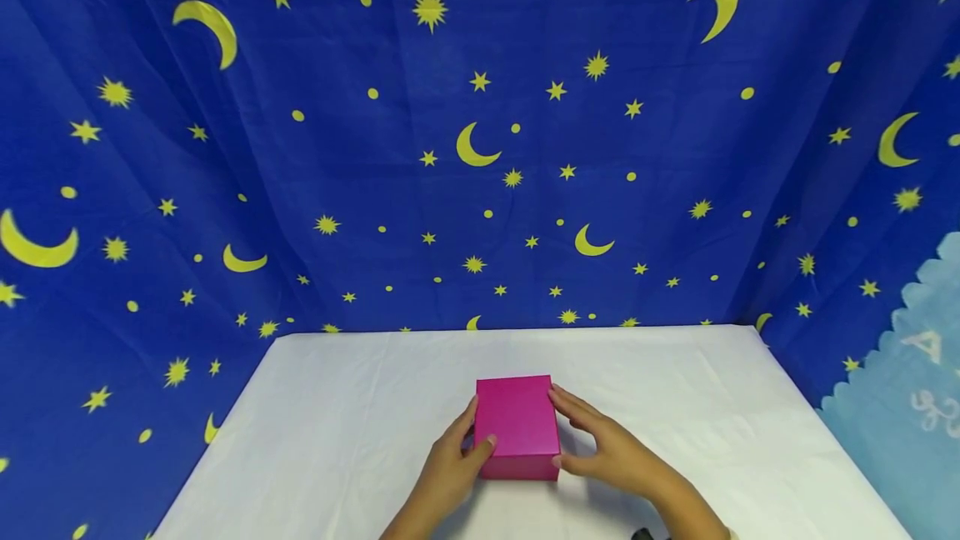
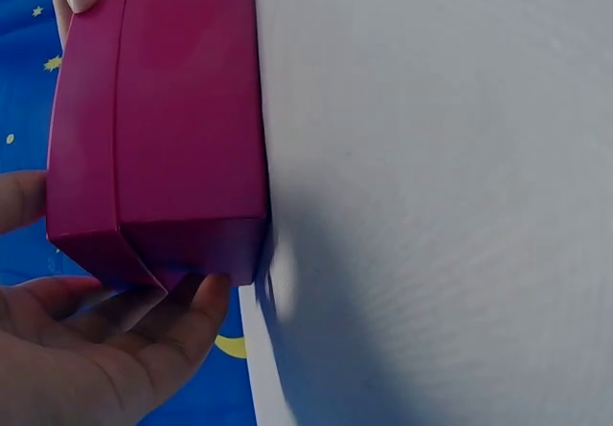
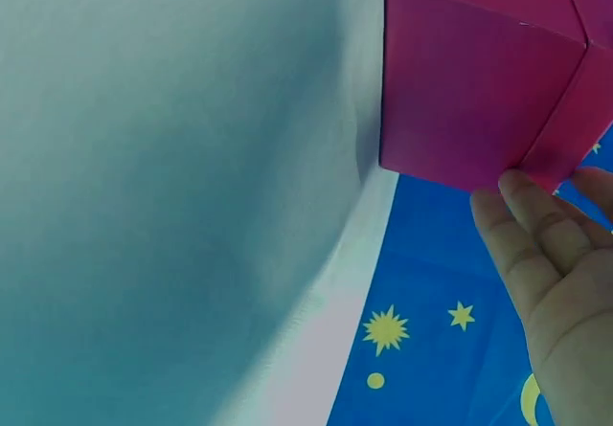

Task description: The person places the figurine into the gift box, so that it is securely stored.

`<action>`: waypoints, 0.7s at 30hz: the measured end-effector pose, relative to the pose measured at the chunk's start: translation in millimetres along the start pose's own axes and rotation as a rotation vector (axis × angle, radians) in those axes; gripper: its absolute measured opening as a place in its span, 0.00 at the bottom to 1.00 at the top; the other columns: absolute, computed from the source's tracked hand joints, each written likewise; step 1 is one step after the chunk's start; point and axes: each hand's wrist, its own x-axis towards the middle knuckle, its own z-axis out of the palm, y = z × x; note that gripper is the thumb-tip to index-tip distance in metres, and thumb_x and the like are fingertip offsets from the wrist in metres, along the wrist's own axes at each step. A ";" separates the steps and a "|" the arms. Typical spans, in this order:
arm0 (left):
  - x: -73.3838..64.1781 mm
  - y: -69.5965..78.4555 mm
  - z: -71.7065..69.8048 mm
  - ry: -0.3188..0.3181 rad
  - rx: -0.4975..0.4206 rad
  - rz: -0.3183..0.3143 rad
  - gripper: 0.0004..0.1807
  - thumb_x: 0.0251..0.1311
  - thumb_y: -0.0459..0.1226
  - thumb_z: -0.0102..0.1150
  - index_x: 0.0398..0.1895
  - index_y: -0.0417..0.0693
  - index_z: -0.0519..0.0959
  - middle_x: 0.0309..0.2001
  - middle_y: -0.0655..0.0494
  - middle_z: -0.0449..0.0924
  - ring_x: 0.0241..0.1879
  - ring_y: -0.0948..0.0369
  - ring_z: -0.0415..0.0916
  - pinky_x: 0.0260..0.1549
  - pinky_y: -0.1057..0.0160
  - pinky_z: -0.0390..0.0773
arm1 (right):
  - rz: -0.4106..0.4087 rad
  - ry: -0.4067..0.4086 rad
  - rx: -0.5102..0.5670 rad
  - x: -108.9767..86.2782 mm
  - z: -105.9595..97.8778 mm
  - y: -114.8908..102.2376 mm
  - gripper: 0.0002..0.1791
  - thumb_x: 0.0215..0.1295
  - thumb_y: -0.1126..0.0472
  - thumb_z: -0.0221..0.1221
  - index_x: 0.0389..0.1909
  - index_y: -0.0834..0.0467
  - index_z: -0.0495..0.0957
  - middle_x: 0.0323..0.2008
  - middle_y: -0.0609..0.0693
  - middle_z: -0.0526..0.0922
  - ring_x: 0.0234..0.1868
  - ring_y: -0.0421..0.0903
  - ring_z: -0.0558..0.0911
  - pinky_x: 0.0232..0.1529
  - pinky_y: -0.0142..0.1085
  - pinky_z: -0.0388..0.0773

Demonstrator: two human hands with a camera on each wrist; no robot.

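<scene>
A magenta cardboard box (image 1: 517, 419) with a lid sits on the white-covered table between the two hands. A seam below the lid (image 2: 84, 129) runs around it in the left wrist view, with a small gap at the corner by the left fingers. The left hand (image 1: 448, 467) holds the left side, thumb over the top's near left edge and fingers along the side. From the right, the right hand (image 1: 626, 452) spans the box, thumb at the near right corner and fingertips by the far right corner. The right wrist view shows right fingertips (image 3: 517, 182) at the lid's seam.
A white cloth (image 1: 337, 415) covers the table. Behind and beside it hangs a blue curtain (image 1: 405, 123) with yellow moons and stars. Light blue cloth (image 1: 900, 390) hangs at the right. Near the right forearm, a small dark object (image 1: 642, 534) shows at the bottom edge.
</scene>
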 end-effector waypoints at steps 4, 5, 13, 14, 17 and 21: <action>-0.2 -0.2 1.7 -0.006 0.024 0.004 0.42 0.70 0.54 0.57 0.81 0.52 0.54 0.78 0.44 0.59 0.77 0.41 0.57 0.73 0.37 0.61 | 0.009 -0.018 0.017 -1.8 -0.5 2.0 0.46 0.64 0.44 0.68 0.79 0.47 0.57 0.81 0.46 0.55 0.74 0.54 0.70 0.70 0.38 0.75; -0.3 -0.1 2.0 -0.009 0.029 0.006 0.41 0.70 0.55 0.56 0.81 0.53 0.55 0.79 0.45 0.58 0.77 0.41 0.56 0.74 0.37 0.60 | 0.015 -0.024 0.018 -2.1 -0.7 2.2 0.46 0.64 0.44 0.68 0.79 0.48 0.57 0.81 0.46 0.55 0.74 0.54 0.71 0.70 0.38 0.75; 0.5 0.9 2.6 -0.021 0.042 0.028 0.41 0.70 0.53 0.57 0.80 0.49 0.56 0.79 0.46 0.58 0.78 0.43 0.54 0.75 0.37 0.56 | 0.075 -0.055 -0.002 -2.1 -0.7 3.1 0.47 0.63 0.43 0.67 0.79 0.49 0.58 0.81 0.47 0.55 0.70 0.55 0.75 0.70 0.45 0.75; 0.7 0.8 2.8 -0.027 0.044 0.022 0.41 0.70 0.53 0.57 0.80 0.49 0.56 0.79 0.46 0.58 0.78 0.42 0.54 0.75 0.37 0.56 | 0.079 -0.059 0.000 -2.3 -0.6 3.0 0.47 0.63 0.43 0.68 0.79 0.49 0.58 0.81 0.47 0.55 0.70 0.55 0.75 0.70 0.46 0.75; 0.9 0.2 3.3 -0.039 0.062 0.009 0.42 0.70 0.53 0.58 0.80 0.48 0.56 0.79 0.46 0.58 0.78 0.43 0.54 0.75 0.38 0.57 | 0.083 -0.066 -0.007 -3.0 0.2 3.2 0.48 0.62 0.43 0.68 0.79 0.51 0.58 0.81 0.49 0.56 0.69 0.56 0.76 0.70 0.48 0.74; 1.8 -1.4 3.8 -0.044 0.091 0.014 0.42 0.69 0.52 0.59 0.80 0.46 0.56 0.79 0.46 0.59 0.78 0.43 0.55 0.75 0.38 0.58 | 0.093 -0.075 -0.019 -3.8 1.1 3.7 0.49 0.61 0.43 0.68 0.79 0.53 0.58 0.81 0.50 0.56 0.68 0.55 0.77 0.70 0.49 0.73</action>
